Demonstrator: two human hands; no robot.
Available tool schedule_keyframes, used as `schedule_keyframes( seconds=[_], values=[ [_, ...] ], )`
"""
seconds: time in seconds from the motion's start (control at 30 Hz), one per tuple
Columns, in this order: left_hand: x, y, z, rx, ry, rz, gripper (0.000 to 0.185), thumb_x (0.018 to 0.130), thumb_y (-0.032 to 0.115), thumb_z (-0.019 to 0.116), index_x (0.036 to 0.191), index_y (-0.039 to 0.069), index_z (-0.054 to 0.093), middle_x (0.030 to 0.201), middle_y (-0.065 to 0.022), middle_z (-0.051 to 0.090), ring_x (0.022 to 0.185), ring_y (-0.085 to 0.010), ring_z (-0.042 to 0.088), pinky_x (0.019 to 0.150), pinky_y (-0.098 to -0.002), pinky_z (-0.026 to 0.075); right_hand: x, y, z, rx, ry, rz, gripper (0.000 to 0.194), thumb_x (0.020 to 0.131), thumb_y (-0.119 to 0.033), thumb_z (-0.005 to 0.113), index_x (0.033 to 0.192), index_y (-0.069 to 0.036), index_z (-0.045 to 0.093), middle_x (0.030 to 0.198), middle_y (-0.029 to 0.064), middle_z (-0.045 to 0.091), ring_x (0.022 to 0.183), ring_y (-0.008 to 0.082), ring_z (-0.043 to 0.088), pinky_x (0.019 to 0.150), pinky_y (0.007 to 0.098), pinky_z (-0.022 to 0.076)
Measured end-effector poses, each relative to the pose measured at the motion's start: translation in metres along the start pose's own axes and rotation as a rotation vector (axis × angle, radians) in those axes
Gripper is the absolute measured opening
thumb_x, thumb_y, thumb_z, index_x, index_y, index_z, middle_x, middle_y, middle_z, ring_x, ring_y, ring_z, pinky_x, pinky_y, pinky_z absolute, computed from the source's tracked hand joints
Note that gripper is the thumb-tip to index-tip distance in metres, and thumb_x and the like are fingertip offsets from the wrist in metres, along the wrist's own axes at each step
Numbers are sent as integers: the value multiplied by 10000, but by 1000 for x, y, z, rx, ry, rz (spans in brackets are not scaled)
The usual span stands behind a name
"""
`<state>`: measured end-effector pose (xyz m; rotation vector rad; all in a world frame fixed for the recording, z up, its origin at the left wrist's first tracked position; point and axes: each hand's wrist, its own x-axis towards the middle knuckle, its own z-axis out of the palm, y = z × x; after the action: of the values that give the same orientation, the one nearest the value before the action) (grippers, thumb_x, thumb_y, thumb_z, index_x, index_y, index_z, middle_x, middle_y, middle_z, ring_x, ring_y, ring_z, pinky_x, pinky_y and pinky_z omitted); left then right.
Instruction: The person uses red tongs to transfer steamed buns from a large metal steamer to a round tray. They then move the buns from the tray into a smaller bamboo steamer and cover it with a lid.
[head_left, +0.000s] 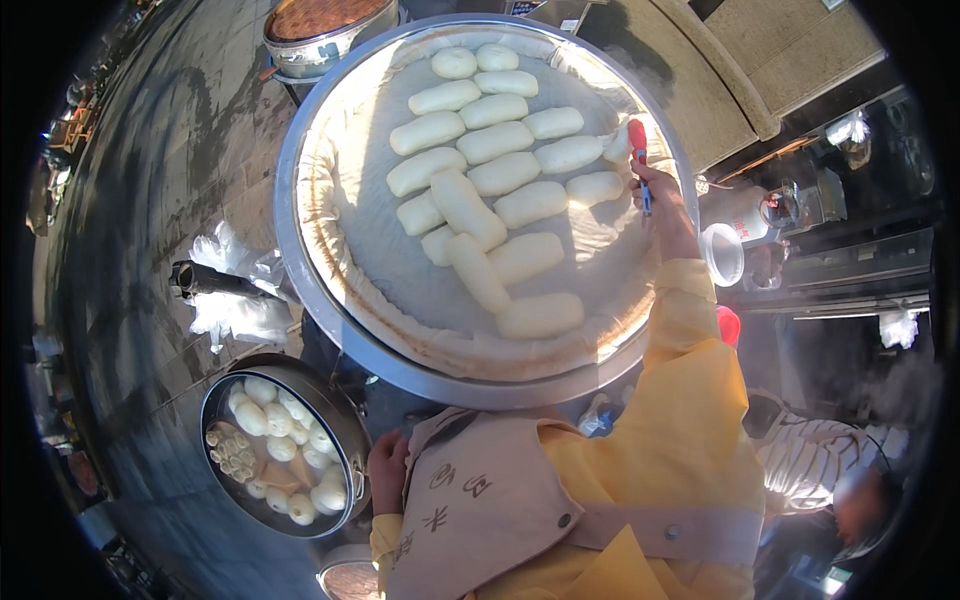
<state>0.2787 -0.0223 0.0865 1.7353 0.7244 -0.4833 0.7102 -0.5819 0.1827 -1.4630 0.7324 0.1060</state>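
A large round metal steamer (334, 315) lined with pale cloth lies before me, with rows of long white steamed buns (501, 173) on it. Two of the long buns (480, 274) rest slantwise across or against others. My right hand (657, 192) is closed around a tool with a red head and a blue-grey handle (638, 142), held over the steamer's right side. The red end touches or covers part of a bun (618, 147) at the cloth edge. My left hand (388, 465) hangs low by the apron, beside a deep pot; its fingers look curled, and whether it holds anything is unclear.
The deep metal pot (355, 420) at lower left holds round buns and small rolls. Plastic bags (232, 307) hang left of the steamer. Another steamer with a brown top (326, 22) stands beyond. A clear plastic tub (724, 255) is at right; a person in striped clothing (806, 457) is lower right.
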Motion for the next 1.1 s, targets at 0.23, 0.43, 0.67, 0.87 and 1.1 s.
schedule_keyframes(
  seconds=[0.23, 0.43, 0.67, 0.87, 1.1],
  values=[
    [2, -11, 7, -54, -9, -13, 391, 984, 243, 674, 1256, -37, 671, 953, -73, 707, 833, -144, 622, 764, -304, 506, -10, -74, 21, -667, 227, -414, 413, 826, -264, 824, 1114, -38, 634, 768, 49, 645, 587, 139, 585, 507, 316, 463],
    [5, -12, 19, -21, -6, -6, 389, 992, 245, 666, 1254, -42, 673, 936, -64, 700, 845, -141, 626, 787, -293, 505, 2, -93, 38, -1353, -84, -768, 612, 715, -198, 842, 1276, -87, 624, 1036, 185, 723, 1008, 380, 686, 847, 460, 532],
    [9, 0, 31, -83, 12, -82, 385, 953, 213, 727, 1239, -42, 688, 913, -106, 726, 784, -156, 662, 737, -303, 529, 24, -116, 66, -1742, -282, -757, 787, 605, -123, 897, 1330, -86, 595, 1156, 169, 719, 1111, 384, 667, 894, 467, 537],
    [7, 18, 36, 41, 28, 18, 395, 964, 228, 707, 1247, -46, 685, 910, -126, 726, 787, -160, 667, 727, -311, 527, 46, -133, 108, -1985, -366, -735, 779, 553, -97, 917, 1262, -68, 595, 1160, 172, 707, 1157, 396, 641, 904, 472, 531],
    [20, 19, 38, 90, -22, 5, 407, 976, 254, 689, 1259, -39, 689, 880, -128, 730, 776, -165, 669, 729, -314, 528, 81, -130, 85, -1642, -394, -351, 476, 666, -186, 898, 1055, -24, 676, 797, 133, 686, 636, 260, 654, 553, 422, 518]
  ],
)
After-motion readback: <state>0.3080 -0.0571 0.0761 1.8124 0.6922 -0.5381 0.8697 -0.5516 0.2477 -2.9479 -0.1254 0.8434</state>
